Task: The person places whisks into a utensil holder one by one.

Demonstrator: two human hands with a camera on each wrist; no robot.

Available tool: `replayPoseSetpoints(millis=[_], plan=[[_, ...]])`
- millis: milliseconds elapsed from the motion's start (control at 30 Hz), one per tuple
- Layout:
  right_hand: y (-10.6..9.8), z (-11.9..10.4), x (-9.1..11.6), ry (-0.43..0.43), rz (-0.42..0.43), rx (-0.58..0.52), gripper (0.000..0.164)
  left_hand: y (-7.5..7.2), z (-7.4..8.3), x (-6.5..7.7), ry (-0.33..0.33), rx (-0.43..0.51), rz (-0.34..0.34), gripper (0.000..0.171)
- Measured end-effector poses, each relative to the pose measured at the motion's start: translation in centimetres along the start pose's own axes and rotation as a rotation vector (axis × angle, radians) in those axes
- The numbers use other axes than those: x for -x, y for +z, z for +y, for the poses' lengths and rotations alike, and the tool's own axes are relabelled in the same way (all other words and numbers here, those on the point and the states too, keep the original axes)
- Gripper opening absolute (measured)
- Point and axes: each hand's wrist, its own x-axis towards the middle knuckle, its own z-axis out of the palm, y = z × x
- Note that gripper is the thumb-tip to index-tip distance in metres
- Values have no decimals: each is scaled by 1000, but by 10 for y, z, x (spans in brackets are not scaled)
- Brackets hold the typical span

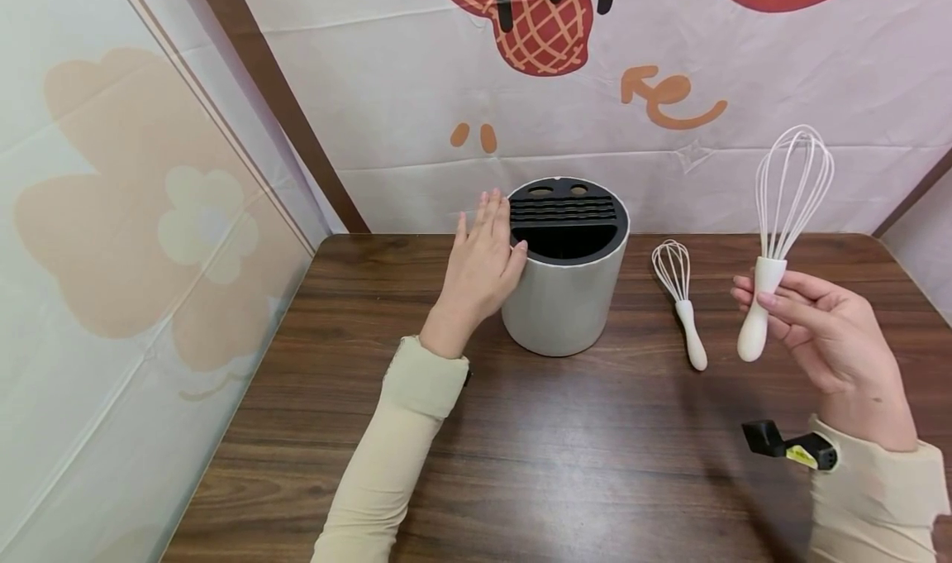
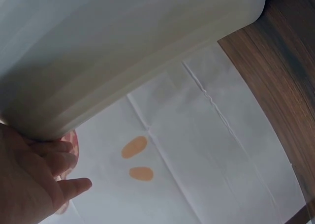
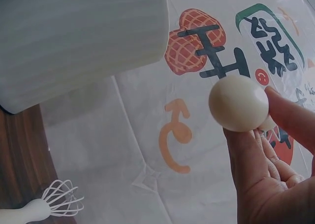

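A grey-white cylindrical utensil holder [image 1: 561, 307] with a black slotted top [image 1: 565, 212] stands near the back of the table. My left hand [image 1: 482, 261] rests on its upper left side, fingers extended along the rim and thumb at the front edge. The left wrist view has that hand [image 2: 34, 179] against the holder's top end. Between thumb and fingers, my right hand [image 1: 836, 331] pinches a large white whisk [image 1: 769, 274] by its handle, wires upward, above the table. In the right wrist view the whisk's rounded handle end [image 3: 238, 103] faces the camera.
A smaller white whisk [image 1: 690, 331] lies on the dark wooden table [image 1: 550, 464] between the holder and my right hand. Directly behind the table hangs a printed white sheet [image 1: 387, 116]; another pale flower-patterned sheet [image 1: 67, 398] borders the left side.
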Motion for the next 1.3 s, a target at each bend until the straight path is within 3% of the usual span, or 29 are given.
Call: replayPoseSetpoints(millis=[1300], plan=[[16, 1, -9, -3, -22, 20, 38, 4, 29, -12, 12, -106, -70, 62]])
